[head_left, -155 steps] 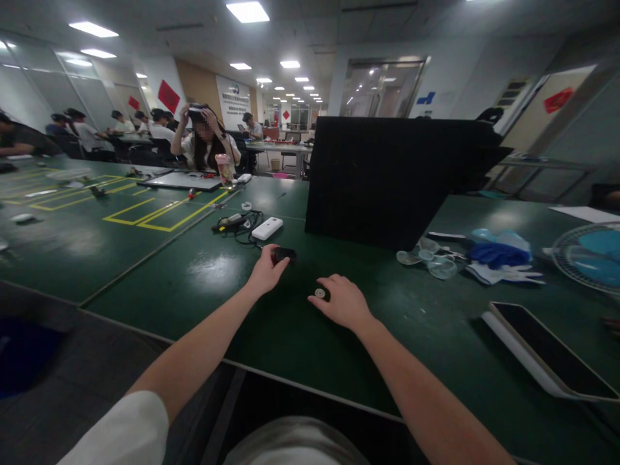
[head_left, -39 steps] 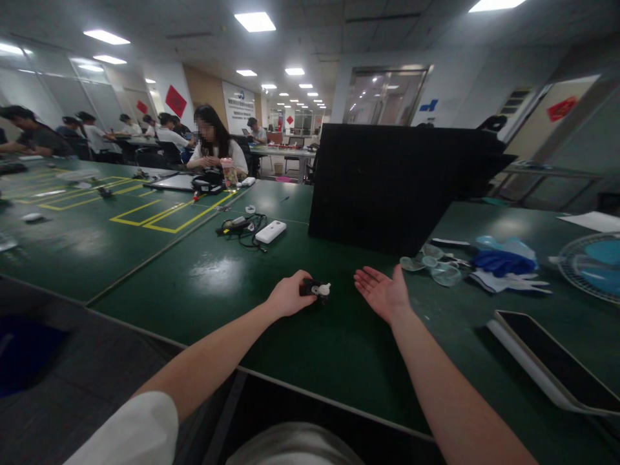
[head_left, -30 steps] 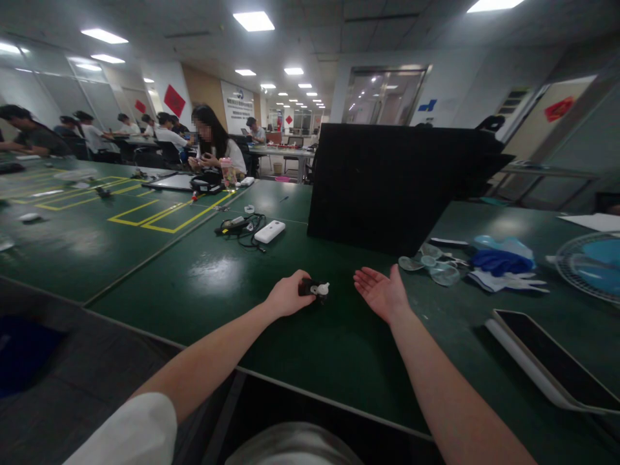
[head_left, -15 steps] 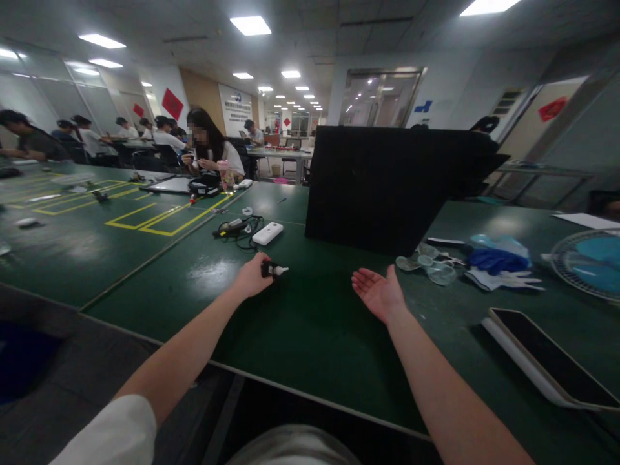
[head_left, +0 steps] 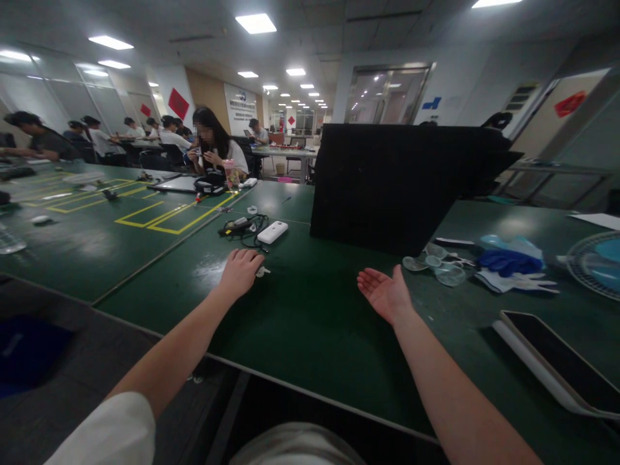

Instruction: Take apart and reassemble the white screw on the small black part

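My left hand [head_left: 239, 271] lies palm down on the green table [head_left: 310, 323], covering a small black part with a white tip [head_left: 262, 271]; only the white tip shows past my fingers. The fingers curl over it. My right hand [head_left: 385, 294] rests palm up on the table to the right, fingers spread, holding nothing. A white power bank [head_left: 272, 232] and a tangle of black cable [head_left: 242, 227] lie just beyond my left hand.
A black board [head_left: 397, 184] stands upright behind my hands. Clear plastic cups [head_left: 433, 266], blue gloves [head_left: 508, 261] and a fan [head_left: 595, 261] lie at the right, a tablet [head_left: 562, 368] near the right edge. Other people sit at far tables on the left.
My left hand has carried the small black part leftward and away from my right hand, then lowered over it onto the table. My right hand has stayed palm up.
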`<action>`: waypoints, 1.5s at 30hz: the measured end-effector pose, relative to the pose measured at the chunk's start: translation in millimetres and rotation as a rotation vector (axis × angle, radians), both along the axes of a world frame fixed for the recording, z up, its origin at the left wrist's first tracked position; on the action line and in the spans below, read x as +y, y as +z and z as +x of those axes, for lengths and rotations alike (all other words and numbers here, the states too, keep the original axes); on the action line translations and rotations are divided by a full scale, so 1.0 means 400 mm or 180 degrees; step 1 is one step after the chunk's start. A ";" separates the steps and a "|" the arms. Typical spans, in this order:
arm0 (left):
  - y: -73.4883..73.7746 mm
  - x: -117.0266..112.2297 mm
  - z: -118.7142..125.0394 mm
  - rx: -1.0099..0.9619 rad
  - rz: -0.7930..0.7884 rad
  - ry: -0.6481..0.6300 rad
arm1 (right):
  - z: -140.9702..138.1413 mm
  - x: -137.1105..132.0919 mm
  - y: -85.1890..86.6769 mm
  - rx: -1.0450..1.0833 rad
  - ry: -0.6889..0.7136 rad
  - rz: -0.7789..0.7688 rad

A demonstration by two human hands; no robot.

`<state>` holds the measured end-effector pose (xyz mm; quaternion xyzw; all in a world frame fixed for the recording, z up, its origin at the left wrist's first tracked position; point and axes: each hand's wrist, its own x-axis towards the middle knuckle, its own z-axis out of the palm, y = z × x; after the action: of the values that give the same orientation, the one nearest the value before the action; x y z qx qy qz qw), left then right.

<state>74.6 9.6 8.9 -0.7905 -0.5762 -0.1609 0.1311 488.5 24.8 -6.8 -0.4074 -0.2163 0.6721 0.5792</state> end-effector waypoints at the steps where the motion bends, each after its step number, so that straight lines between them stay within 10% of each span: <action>1: 0.001 -0.001 -0.003 -0.0023 0.0013 0.0017 | -0.001 -0.001 0.001 0.0006 -0.0003 -0.0003; 9: -0.029 0.031 -0.026 -0.1855 0.0179 0.1217 | -0.011 -0.001 0.009 0.0023 -0.0047 -0.0007; 12: -0.053 0.047 0.014 -0.2607 0.0078 0.1073 | -0.013 -0.001 0.009 0.0028 -0.0073 0.0014; 24: -0.078 0.058 0.149 -0.1083 -0.0378 0.0199 | -0.013 -0.002 0.010 0.0005 -0.0062 -0.0017; 35: -0.069 0.066 0.150 -0.1573 -0.0682 0.0273 | -0.007 -0.003 0.003 0.0028 -0.0029 0.0017; 45: -0.066 0.000 0.451 -0.1659 -0.1197 -0.0728 | -0.002 0.000 0.004 0.0117 -0.0105 0.0068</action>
<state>255.2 9.4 -17.6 -0.7926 -0.5175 -0.2621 -0.1875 487.8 25.0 -5.4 -0.3923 -0.2060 0.6675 0.5984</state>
